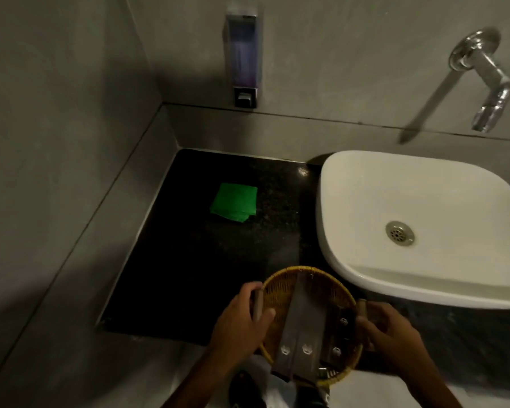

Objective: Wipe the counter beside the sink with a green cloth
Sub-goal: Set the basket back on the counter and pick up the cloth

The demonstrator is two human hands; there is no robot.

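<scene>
A person is standing at a dark speckled desk set into a grey-walled corner, and both hands are gripping a round yellow wicker basket at the desk's near edge. The left hand is clasping the basket's left handle, its fingers clenched around that pale grip, while the right hand is closing on the handle at the basket's right side, fingers curled around it. Inside the basket, several flat grey packets are lying side by side, each carrying a small white emblem near its lower end; darker items are sitting beside them toward the right, too dim to make out. The green cloth is lying folded into a neat square on the desk, well apart from the hands, toward the back left of the dark surface and nearer the corner wall than the sink. A white basin sink is resting on the desk to the right, its rim just beside the basket, with a metal drain showing in its bowl. A chrome tap is projecting from the back wall above the sink, casting a long shadow. A wall-mounted soap dispenser is hanging above the desk's rear edge, left of the tap.
</scene>
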